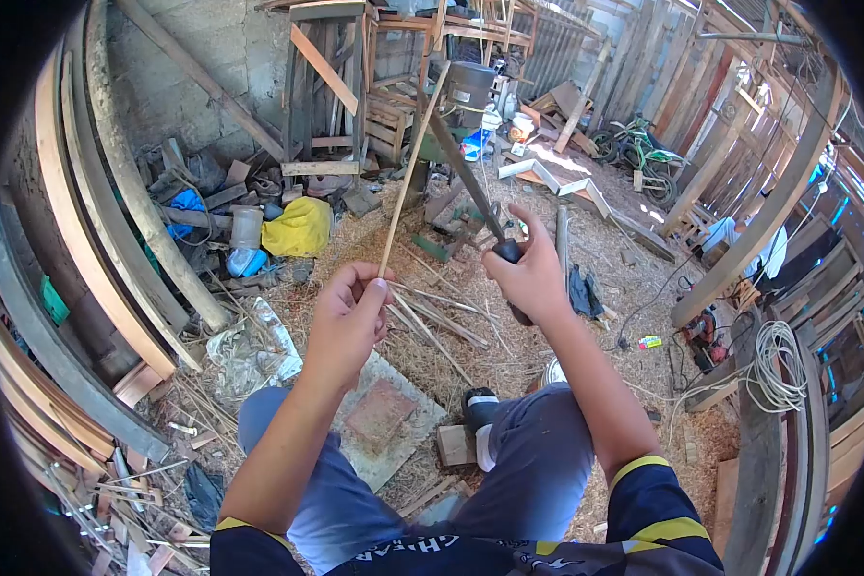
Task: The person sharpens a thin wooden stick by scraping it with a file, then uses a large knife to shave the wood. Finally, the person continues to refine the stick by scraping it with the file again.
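My left hand (348,315) pinches a thin wooden strip (414,165) near its lower end, between thumb and fingers. The strip rises from there, leaning slightly right. My right hand (535,272) is wrapped around the black handle (507,252) of a machete, its index finger stretched out. The long dark machete blade (466,178) slants up and to the left, and its upper end overlaps the strip in this view. Several loose wooden strips (444,314) lie on the ground just beyond my hands.
Wood shavings cover the ground. A flat slab (379,422) lies between my legs, near a small wood block (456,445). Long boards (106,211) lean at left, beside a yellow bag (298,228). A coiled cable (778,367) hangs on the right; a green motorbike (643,158) stands behind.
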A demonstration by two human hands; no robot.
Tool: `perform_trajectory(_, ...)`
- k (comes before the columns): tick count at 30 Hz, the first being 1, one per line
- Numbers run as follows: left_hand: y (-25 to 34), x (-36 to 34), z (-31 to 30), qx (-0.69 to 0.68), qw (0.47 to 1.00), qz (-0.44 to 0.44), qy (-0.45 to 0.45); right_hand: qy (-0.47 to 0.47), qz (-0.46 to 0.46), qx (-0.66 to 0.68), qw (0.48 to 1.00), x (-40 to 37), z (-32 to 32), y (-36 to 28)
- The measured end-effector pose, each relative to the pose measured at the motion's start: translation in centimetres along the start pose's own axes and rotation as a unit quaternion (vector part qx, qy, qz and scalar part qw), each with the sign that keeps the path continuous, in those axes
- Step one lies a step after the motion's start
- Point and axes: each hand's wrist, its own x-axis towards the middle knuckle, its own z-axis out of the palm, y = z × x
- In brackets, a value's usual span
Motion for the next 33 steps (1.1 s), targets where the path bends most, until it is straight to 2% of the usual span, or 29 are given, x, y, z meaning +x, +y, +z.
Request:
perform_trajectory(2, 0.3, -0.3, 0.1, -0.009, 1.000, -0.010, 0.002, 0.005, 0.046, 0.052, 0.998, -0.2, 0.4, 0.1)
perform_trajectory(6, 1.1, -0.8, 0.5, -0.030, 0.999, -0.023, 0.008, -0.055, 0.166, 0.192, 0.966, -0.2, -0.1, -1.6)
perform_trajectory(7, 1.2, -0.8, 0.4, -0.036, 0.999, -0.024, 0.008, -0.051, 0.160, 0.211, 0.963, -0.4, -0.3, -2.0)
perform_trajectory(10, 0.8, -0.6, 0.2, -0.041, 0.999, -0.019, 0.009, -0.021, 0.107, 0.128, 0.986, -0.1, -0.2, -1.3)
perform_trajectory(13, 1.2, -0.8, 0.3, -0.036, 0.999, -0.027, 0.015, 0.002, -0.009, 0.047, 0.999, 0.4, 0.2, 0.2)
perform_trajectory(16, 1.3, -0.8, 0.3, -0.065, 0.997, -0.044, 0.003, -0.039, 0.034, 0.070, 0.996, 0.1, 0.6, 0.6)
perform_trajectory(19, 1.3, -0.7, 0.5, -0.052, 0.997, -0.048, 0.005, -0.057, 0.006, -0.033, 0.998, -0.3, -0.1, -1.1)
perform_trajectory(22, 0.7, -0.5, 0.1, -0.034, 0.998, -0.040, -0.025, -0.054, -0.110, -0.103, 0.987, 0.0, 0.0, -0.2)
perform_trajectory(25, 0.6, -0.6, 0.6, -0.014, 0.999, -0.044, -0.012, -0.086, -0.132, -0.194, 0.968, -1.1, -0.5, -1.7)
perform_trajectory(28, 1.3, -1.2, 1.5, 0.010, 0.998, -0.066, 0.004, -0.113, -0.131, -0.214, 0.961, -1.7, 0.0, -2.3)
perform_trajectory(33, 1.2, -1.7, 2.1, -0.015, 0.997, -0.078, -0.022, -0.093, -0.222, -0.211, 0.948, -1.8, 0.6, -1.4)
